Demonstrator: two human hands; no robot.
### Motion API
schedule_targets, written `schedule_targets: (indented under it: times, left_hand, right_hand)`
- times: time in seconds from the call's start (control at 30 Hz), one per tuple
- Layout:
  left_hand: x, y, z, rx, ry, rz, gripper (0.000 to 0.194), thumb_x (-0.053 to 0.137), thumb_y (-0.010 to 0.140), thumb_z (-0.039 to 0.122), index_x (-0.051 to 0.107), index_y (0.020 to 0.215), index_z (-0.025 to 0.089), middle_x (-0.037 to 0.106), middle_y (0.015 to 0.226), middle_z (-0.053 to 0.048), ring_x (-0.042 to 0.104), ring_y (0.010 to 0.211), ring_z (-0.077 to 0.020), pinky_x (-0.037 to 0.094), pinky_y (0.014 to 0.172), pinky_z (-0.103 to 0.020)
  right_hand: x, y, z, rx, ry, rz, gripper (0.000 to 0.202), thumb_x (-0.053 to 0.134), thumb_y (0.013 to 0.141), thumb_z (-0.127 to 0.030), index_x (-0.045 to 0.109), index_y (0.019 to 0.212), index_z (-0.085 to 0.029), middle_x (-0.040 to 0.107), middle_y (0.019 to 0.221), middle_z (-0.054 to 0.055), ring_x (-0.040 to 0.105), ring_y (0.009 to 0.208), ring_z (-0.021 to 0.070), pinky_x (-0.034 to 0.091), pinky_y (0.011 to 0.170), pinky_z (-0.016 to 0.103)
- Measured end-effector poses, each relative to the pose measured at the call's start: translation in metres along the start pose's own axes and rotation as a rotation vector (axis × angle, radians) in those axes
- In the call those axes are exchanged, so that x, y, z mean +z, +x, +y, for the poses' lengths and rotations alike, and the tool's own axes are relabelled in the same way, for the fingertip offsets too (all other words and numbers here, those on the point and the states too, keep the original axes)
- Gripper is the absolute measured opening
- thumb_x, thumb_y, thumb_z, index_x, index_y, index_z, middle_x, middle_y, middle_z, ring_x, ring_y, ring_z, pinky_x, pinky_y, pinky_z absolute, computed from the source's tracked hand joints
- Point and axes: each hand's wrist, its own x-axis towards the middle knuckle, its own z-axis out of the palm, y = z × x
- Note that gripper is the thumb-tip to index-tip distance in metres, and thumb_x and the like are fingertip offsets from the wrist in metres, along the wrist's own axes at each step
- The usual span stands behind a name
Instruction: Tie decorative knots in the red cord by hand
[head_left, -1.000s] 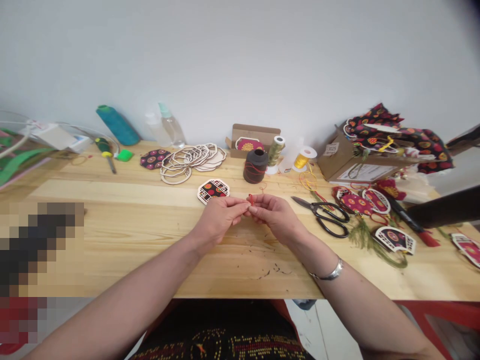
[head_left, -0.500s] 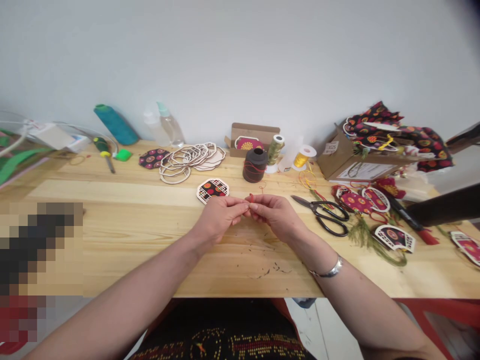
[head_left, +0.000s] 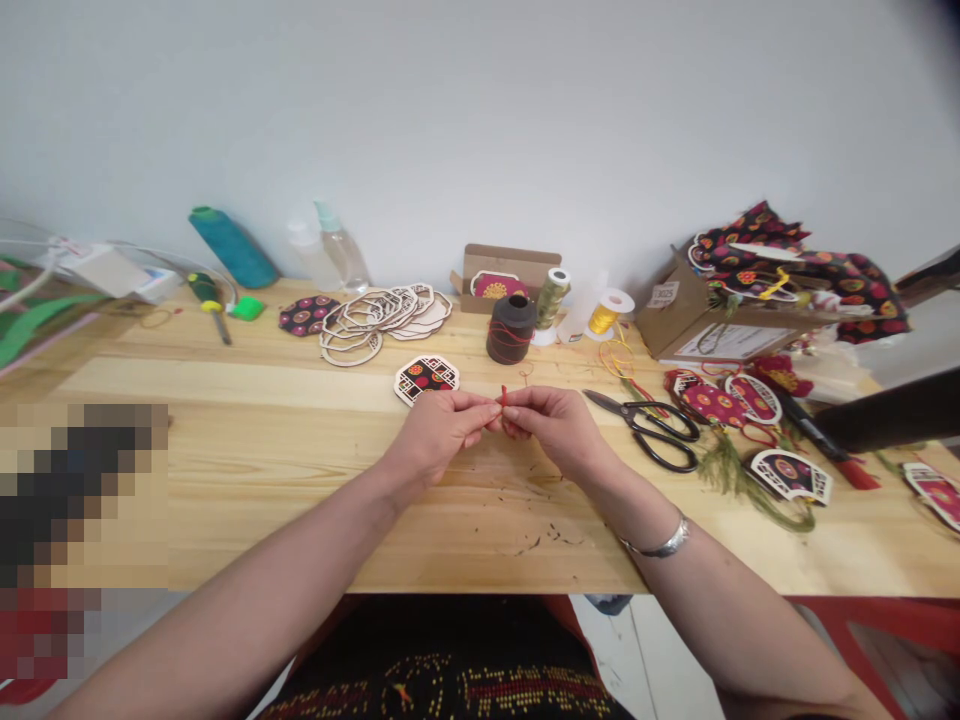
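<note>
My left hand (head_left: pixel 442 432) and my right hand (head_left: pixel 551 428) meet fingertip to fingertip above the wooden table. Both are closed in a pinch on a thin red cord (head_left: pixel 503 393), whose short end sticks up between the fingers. Most of the cord is hidden by the fingertips. Just behind my left hand lies an octagonal ornament (head_left: pixel 427 378) with a pale cut-out frame and dark patterned cloth. A black cone of thread (head_left: pixel 511 330) with red thread across it stands behind my hands. Black-handled scissors (head_left: pixel 651 428) rest to the right of my right hand.
Pale wooden frames (head_left: pixel 382 315) are piled at the back, beside a teal thread cone (head_left: pixel 232 248) and a screwdriver (head_left: pixel 208 305). A yellow spool (head_left: pixel 607 312) stands back right. A cardboard box (head_left: pixel 705 325) with cloth and several tasselled ornaments (head_left: pixel 790 474) occupy the right side.
My right fingers have shifted slightly at the pinch, and more of the red cord now stands up between the fingertips. Both hands stay together in the same place.
</note>
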Motion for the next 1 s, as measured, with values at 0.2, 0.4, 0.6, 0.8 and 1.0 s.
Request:
schedule_targets:
  times: [0.2,0.4,0.6,0.8,1.0]
  left_hand:
    - [-0.0011,0.0011,-0.0013,-0.002,0.006,-0.001,0.011,0.067,0.066,0.020,0.067,0.059,0.011,0.062,0.056,-0.002,0.038,0.042,-0.0029,0.027,0.041,-0.020]
    - [-0.0008,0.0013,-0.0025,-0.022,-0.002,0.012,0.012,0.068,0.064,0.021,0.066,0.059,0.010,0.062,0.055,-0.002,0.039,0.042,-0.0032,0.027,0.040,-0.019]
    - [-0.0017,0.0018,-0.0031,-0.028,-0.003,-0.004,0.016,0.069,0.064,0.025,0.067,0.061,0.010,0.062,0.056,-0.003,0.041,0.044,-0.0042,0.026,0.040,-0.019]
    - [-0.0023,0.0020,-0.0037,-0.027,-0.002,-0.029,0.018,0.071,0.064,0.028,0.067,0.061,0.011,0.062,0.057,-0.003,0.038,0.042,-0.0035,0.025,0.040,-0.020]
    - [-0.0026,0.0018,-0.0044,-0.001,-0.008,-0.047,0.019,0.070,0.066,0.029,0.067,0.062,0.010,0.063,0.060,-0.004,0.037,0.041,-0.0029,0.025,0.041,-0.020]
  right_hand:
    - [0.0017,-0.0019,-0.0039,-0.069,-0.196,0.046,0.006,0.061,0.068,-0.019,0.065,0.066,-0.014,0.060,0.055,-0.002,0.048,0.051,0.0085,0.039,0.054,0.024]
    - [0.0007,-0.0007,0.0017,-0.113,-0.245,0.077,0.007,0.060,0.070,-0.021,0.063,0.070,-0.015,0.061,0.059,-0.001,0.053,0.053,0.0106,0.043,0.057,0.025]
    - [-0.0012,0.0000,0.0052,-0.171,-0.356,0.087,0.008,0.057,0.073,-0.022,0.062,0.070,-0.016,0.060,0.059,-0.001,0.052,0.054,0.0111,0.042,0.058,0.025]
    - [-0.0019,-0.0010,0.0037,-0.195,-0.460,0.082,0.011,0.054,0.077,-0.022,0.060,0.068,-0.018,0.059,0.057,-0.001,0.051,0.056,0.0117,0.041,0.060,0.026]
    - [-0.0014,-0.0008,0.0036,-0.191,-0.471,0.094,0.012,0.053,0.077,-0.020,0.058,0.066,-0.018,0.059,0.057,-0.001,0.051,0.055,0.0116,0.041,0.060,0.025]
